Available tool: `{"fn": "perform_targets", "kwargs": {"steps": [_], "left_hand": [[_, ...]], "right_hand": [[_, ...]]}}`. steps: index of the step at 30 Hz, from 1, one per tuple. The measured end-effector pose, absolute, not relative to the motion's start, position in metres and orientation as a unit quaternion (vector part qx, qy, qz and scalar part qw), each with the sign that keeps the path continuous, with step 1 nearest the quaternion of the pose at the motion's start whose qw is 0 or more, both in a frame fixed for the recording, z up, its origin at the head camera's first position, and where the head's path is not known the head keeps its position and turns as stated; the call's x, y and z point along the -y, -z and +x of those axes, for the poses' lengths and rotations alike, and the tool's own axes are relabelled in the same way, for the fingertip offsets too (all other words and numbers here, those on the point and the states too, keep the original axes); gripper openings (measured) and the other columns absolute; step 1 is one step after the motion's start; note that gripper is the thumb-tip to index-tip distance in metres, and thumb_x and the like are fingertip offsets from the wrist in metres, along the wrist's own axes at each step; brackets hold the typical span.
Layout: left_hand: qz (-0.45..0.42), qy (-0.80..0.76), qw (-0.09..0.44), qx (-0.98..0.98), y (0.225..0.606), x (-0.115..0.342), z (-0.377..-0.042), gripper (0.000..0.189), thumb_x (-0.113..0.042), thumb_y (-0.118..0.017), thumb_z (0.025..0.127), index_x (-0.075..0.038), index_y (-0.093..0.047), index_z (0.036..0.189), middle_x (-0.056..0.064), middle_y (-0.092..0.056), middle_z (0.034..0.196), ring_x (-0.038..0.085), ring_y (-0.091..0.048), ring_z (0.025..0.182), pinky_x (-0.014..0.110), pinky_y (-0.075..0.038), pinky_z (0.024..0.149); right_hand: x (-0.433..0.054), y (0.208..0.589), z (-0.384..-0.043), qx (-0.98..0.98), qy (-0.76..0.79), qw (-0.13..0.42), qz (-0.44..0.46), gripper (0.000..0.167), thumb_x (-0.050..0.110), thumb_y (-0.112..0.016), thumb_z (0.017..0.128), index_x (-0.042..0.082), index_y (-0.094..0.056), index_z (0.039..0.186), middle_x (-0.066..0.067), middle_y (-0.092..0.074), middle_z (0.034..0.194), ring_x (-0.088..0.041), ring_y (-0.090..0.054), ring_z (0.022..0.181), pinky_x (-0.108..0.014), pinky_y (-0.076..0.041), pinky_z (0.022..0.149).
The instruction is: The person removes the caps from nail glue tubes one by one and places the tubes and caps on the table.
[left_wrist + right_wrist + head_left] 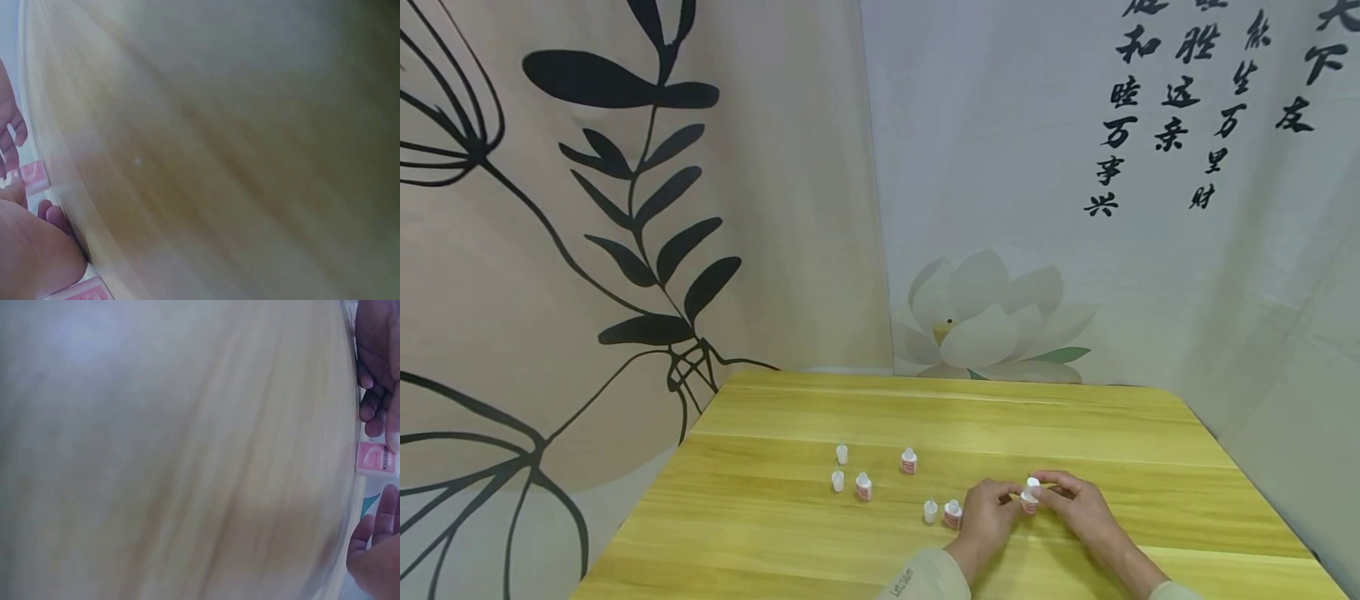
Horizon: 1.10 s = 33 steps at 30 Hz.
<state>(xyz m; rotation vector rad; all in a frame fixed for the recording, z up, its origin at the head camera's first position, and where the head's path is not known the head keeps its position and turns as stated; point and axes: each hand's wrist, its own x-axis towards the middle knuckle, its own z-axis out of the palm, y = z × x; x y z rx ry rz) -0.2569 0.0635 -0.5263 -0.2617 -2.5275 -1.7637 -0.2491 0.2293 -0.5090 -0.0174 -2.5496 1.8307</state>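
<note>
Both hands meet at a small white bottle with a pink label (1028, 505), held just over the right part of the table. My left hand (988, 517) grips the bottle from the left side. From the right, my right hand (1078, 504) pinches the white cap (1032, 482) at its top. In the right wrist view the bottle's pink label (375, 457) shows between the two hands, while its top is cut off. Another such bottle (952, 515) stands just left of my left hand, with a loose white cap (930, 511) beside it.
Farther left on the wooden table (775, 550) stand two more bottles, one nearer (863, 487) and one behind (909, 461). Two loose white caps, a front one (838, 481) and a back one (842, 453), stand near them. A printed curtain (805, 208) hangs behind the table.
</note>
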Motion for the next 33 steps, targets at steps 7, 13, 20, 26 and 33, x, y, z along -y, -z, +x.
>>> {"fn": "perform_targets", "kwargs": {"steps": [7, 13, 20, 26, 33], "left_hand": [[-0.082, 0.572, 0.019, 0.816, 0.5249, -0.0634, -0.2560, 0.015, -0.022, -0.081, 0.080, -0.018, -0.080, 0.094, -0.014, -0.052, 0.077, 0.001, -0.045, 0.071, 0.021, -0.041, 0.063], [-0.085, 0.565, 0.018, 0.821, 0.5242, -0.0629, -0.2554, 0.014, -0.019, -0.079, 0.082, -0.017, -0.079, 0.096, -0.013, -0.052, 0.078, 0.001, -0.045, 0.072, 0.021, -0.041, 0.063], [-0.093, 0.561, 0.020, 0.822, 0.5242, -0.0619, -0.2554, 0.014, -0.017, -0.078, 0.083, -0.016, -0.079, 0.097, -0.013, -0.053, 0.078, 0.001, -0.045, 0.072, 0.021, -0.042, 0.062], [-0.089, 0.554, 0.015, 0.828, 0.5228, -0.0622, -0.2552, 0.015, -0.024, -0.079, 0.082, -0.019, -0.079, 0.096, -0.014, -0.053, 0.078, 0.001, -0.046, 0.072, 0.021, -0.041, 0.063], [-0.085, 0.543, 0.009, 0.835, 0.5217, -0.0622, -0.2552, 0.014, -0.032, -0.079, 0.080, -0.024, -0.079, 0.091, -0.015, -0.052, 0.077, 0.001, -0.045, 0.072, 0.023, -0.037, 0.064]], "right_hand": [[-0.2299, 0.5104, -0.2499, 0.809, -0.588, -0.009, 0.002, 0.047, 0.027, -0.074, 0.090, 0.002, -0.063, 0.128, -0.010, -0.068, 0.112, -0.020, -0.061, 0.099, -0.036, -0.047, 0.084], [-0.2305, 0.5126, -0.2504, 0.805, -0.594, -0.016, 0.008, 0.043, 0.025, -0.076, 0.088, 0.001, -0.064, 0.123, -0.010, -0.069, 0.106, -0.022, -0.062, 0.097, -0.036, -0.048, 0.084], [-0.2310, 0.5146, -0.2508, 0.809, -0.588, 0.001, -0.001, 0.039, 0.024, -0.076, 0.088, 0.003, -0.067, 0.119, -0.009, -0.071, 0.102, -0.021, -0.064, 0.097, -0.034, -0.046, 0.084], [-0.2310, 0.5127, -0.2513, 0.808, -0.589, 0.007, -0.008, 0.043, 0.027, -0.075, 0.089, 0.002, -0.066, 0.123, -0.008, -0.069, 0.107, -0.019, -0.061, 0.095, -0.034, -0.046, 0.082], [-0.2305, 0.5095, -0.2528, 0.809, -0.587, 0.014, -0.008, 0.045, 0.029, -0.075, 0.089, 0.002, -0.066, 0.124, -0.008, -0.067, 0.113, -0.017, -0.060, 0.094, -0.032, -0.046, 0.081]]}}
